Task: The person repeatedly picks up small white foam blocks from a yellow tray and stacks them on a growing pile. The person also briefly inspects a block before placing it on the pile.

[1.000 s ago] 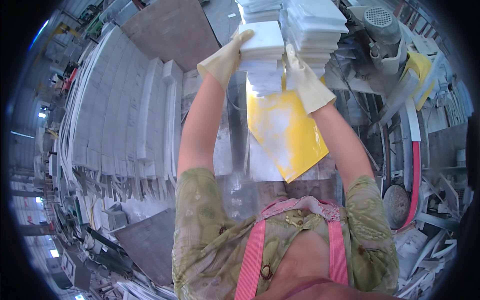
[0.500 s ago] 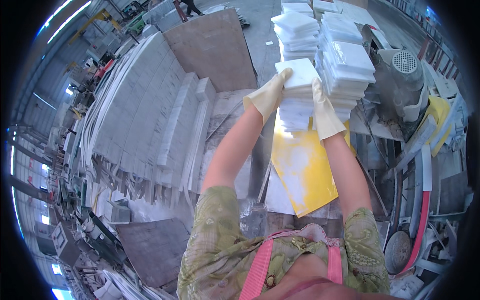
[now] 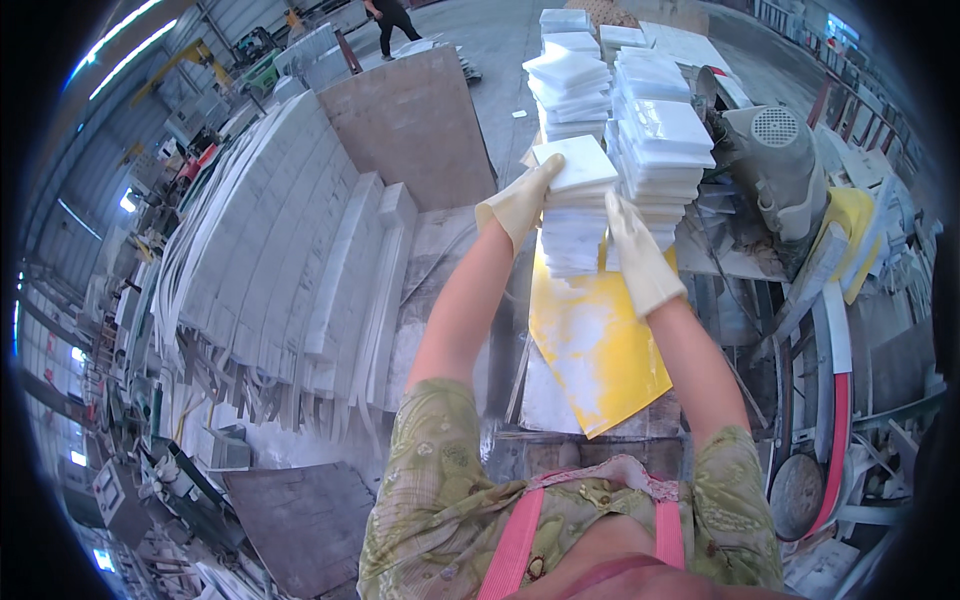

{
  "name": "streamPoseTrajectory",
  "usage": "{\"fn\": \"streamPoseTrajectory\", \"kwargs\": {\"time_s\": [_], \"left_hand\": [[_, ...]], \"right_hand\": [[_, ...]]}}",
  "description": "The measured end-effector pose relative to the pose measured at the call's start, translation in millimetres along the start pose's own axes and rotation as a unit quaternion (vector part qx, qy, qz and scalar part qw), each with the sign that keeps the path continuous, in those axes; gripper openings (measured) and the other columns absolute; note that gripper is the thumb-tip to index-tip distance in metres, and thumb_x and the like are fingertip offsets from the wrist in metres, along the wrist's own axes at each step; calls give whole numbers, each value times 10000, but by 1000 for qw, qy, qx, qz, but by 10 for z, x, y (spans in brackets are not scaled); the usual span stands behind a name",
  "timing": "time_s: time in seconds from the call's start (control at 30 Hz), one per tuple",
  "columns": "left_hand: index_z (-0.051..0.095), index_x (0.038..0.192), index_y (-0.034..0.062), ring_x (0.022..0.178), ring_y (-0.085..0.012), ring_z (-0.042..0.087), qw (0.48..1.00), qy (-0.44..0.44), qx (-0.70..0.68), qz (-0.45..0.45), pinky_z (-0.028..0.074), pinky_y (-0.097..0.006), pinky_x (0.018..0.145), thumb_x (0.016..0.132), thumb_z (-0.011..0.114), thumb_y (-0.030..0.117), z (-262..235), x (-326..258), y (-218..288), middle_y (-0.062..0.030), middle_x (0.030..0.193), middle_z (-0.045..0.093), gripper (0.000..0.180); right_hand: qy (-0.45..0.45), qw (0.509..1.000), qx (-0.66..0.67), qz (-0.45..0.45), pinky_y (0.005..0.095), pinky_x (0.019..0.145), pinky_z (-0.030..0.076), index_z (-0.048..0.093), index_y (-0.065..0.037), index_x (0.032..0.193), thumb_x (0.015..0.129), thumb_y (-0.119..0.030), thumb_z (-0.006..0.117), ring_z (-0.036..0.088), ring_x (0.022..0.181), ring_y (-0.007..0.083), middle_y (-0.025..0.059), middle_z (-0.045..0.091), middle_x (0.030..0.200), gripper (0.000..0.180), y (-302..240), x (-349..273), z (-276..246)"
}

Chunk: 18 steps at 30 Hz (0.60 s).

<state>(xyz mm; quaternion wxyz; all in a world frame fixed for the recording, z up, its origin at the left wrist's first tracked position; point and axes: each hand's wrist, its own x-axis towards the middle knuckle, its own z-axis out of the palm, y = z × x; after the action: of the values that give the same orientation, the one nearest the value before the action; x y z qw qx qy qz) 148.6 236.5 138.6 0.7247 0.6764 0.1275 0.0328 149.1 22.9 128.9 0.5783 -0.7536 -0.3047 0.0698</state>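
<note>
The right hand (image 3: 641,258) covers the tile stack's (image 3: 578,215) near side — fingertips hidden (the person (image 3: 390,20) far off is cropped).

A workshop hall is shown, lit by daylight from the far side and by long strip lights (image 3: 120,45) at the upper left. A grey concrete floor (image 3: 490,60) is seen far off, where a person in dark clothes (image 3: 392,20) is walking. White stone slabs (image 3: 260,260) are leaned in rows on the left, with a brown board (image 3: 415,125) behind them. A grey motor (image 3: 780,160) is mounted at the right.
</note>
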Motion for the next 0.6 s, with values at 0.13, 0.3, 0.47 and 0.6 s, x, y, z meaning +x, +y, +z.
{"fn": "streamPoseTrajectory", "kwargs": {"time_s": [0.13,0.3,0.47,0.6], "left_hand": [[487,1464,9,1266,-276,550,991,48,111,47,454,-434,1010,985,501,610,54,-163,110,-188,1412,555,768],[545,1421,38,1266,-223,548,972,159,115,128,411,-355,1052,1009,466,576,116,-282,178,-106,1422,561,683],[614,1318,-1,1282,-223,538,922,324,-71,199,382,-366,1107,1037,472,420,45,-476,-153,-96,1309,630,526],[659,1228,11,1166,-195,606,919,328,3,216,446,-329,1031,1068,488,339,147,-983,-807,-107,1238,668,403]], "right_hand": [[10,995,81,-56,349,1148,372,548,14,1415,1046,-242,567,515,1355,216,136,589,1413,449,357,-416,-259],[46,995,3,93,318,1051,460,623,41,1320,1025,-241,614,624,1201,201,129,690,1252,409,918,-1307,-1015],[213,949,97,211,314,873,553,684,26,1227,1034,-249,588,726,921,206,152,755,1013,350,1631,-2512,-1725],[312,881,165,316,325,795,564,654,2,1250,1045,-326,573,728,781,210,161,764,929,395,2078,-3397,-2036]]}}
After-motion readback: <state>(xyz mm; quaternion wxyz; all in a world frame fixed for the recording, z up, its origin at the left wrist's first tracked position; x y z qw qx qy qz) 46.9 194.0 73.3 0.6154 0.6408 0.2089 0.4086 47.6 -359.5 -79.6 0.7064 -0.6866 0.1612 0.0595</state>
